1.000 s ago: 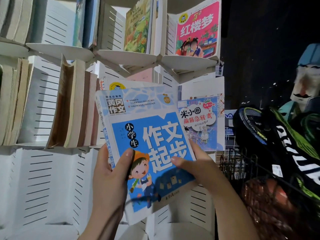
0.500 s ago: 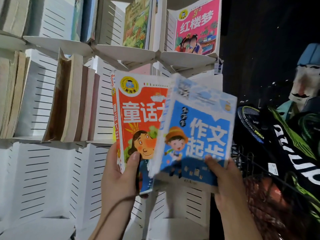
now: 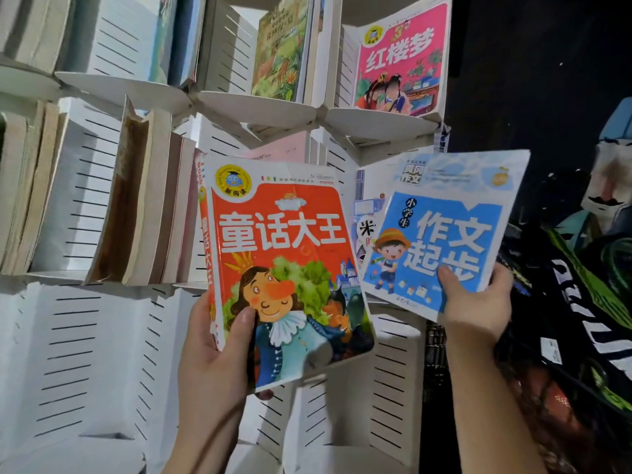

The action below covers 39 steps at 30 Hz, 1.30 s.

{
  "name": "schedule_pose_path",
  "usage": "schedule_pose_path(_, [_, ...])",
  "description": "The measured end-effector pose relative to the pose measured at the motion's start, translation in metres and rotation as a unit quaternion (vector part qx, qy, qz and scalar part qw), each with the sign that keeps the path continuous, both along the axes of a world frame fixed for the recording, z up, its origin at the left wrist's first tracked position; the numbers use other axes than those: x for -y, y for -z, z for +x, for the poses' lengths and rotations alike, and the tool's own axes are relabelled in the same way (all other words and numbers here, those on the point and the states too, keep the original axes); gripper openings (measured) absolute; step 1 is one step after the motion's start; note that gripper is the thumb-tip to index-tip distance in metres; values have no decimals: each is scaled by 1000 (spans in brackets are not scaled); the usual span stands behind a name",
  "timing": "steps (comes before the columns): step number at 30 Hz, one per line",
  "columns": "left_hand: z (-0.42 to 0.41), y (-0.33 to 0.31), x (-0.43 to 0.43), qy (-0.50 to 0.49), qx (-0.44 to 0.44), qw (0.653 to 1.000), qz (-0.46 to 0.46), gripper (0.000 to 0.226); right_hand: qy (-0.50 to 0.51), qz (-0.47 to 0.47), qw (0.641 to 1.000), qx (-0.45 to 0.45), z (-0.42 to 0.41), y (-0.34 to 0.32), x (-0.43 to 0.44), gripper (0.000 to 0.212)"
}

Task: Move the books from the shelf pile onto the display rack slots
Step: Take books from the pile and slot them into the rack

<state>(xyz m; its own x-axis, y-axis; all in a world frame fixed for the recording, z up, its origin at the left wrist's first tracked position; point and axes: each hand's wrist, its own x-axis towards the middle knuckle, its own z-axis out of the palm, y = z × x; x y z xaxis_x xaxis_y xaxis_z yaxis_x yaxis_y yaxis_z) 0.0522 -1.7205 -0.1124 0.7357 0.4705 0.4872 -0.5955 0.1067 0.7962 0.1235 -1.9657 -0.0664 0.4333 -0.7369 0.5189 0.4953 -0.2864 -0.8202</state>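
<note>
The white display rack (image 3: 85, 336) is being faced head-on, and most of the view is being filled by its slotted walls. Its top tier is already being occupied by a pink book (image 3: 400, 59) and a green book (image 3: 280, 53), while the middle tier's left slots are being packed by a row of upright books (image 3: 136, 206), page edges outward. In the bottom tier only white walls are being seen, so by the look of it room is being left there.

In front of the middle tier an orange book (image 3: 284, 261) is being held up, cover to the camera. Just beside it a blue book (image 3: 441, 227) is being tilted before the right-hand slot. Neither is being seated in a slot yet.

The orange book is being gripped at its lower left edge by the left hand (image 3: 212, 354), thumb across the cover. The blue book is being pinched at its bottom corner by the right hand (image 3: 475, 302). The shelf pile is not being shown, so the count remaining cannot be told.
</note>
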Motion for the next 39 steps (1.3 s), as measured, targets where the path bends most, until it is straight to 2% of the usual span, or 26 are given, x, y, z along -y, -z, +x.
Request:
schedule_pose_path(4, [-2, -1, -6, 19, -9, 1000, -12, 26, 59, -103, 990, -79, 13, -14, -16, 47])
schedule_pose_path(7, [-5, -2, -12, 26, -23, 999, -20, 23, 80, -139, 978, -132, 27, -15, -29, 54])
schedule_pose_path(11, [-7, -3, -24, 24, -29, 999, -21, 19, 154, -195, 954, -167, 47, -9, -35, 67])
schedule_pose_path(15, [-11, -1, -34, 23, -40, 999, -19, 24, 139, -207, 949, -191, 51, -6, -29, 73])
schedule_pose_path(18, [-15, 1, -41, 19, -31, 999, -21, 27, 127, -202, 950, -201, 44, -6, -33, 86])
schedule_pose_path(20, [-20, 2, -48, 10, -34, 999, -24, 25, 122, -164, 966, -159, 27, 0, -48, 88])
schedule_pose_path(22, [-28, 1, -58, -1, -34, 999, -27, 28, 51, -125, 990, -49, 3, 9, -74, 80])
schedule_pose_path(24, [-38, 2, -70, -10, -30, 999, -25, 26, -111, -97, 989, 6, -30, 15, -113, 69])
schedule_pose_path(26, [-50, 4, -88, -19, -28, 999, -28, 22, -293, -97, 951, -27, -61, 20, -156, 55])
schedule_pose_path(28, [-66, 7, -113, -31, -35, 999, -23, 23, -403, -178, 896, -59, -81, 25, -196, 55])
schedule_pose_path(29, [-75, 10, -128, -36, -38, 998, -19, 24, -437, -212, 871, -76, -86, 29, -214, 61])
schedule_pose_path(31, [-97, 18, -162, -44, -38, 998, -10, 29, -509, -190, 830, -129, -99, 39, -249, 67])
schedule_pose_path(34, [-134, 32, -227, -74, -33, 996, 24, 49, -597, -97, 770, -203, -124, 57, -315, 35])
schedule_pose_path(36, [-159, 42, -275, -79, -35, 995, 39, 54, -602, -66, 761, -233, -142, 70, -367, 38])
schedule_pose_path(39, [-194, 51, -351, -102, -45, 992, 64, 48, -603, -49, 763, -228, -169, 86, -446, 28])
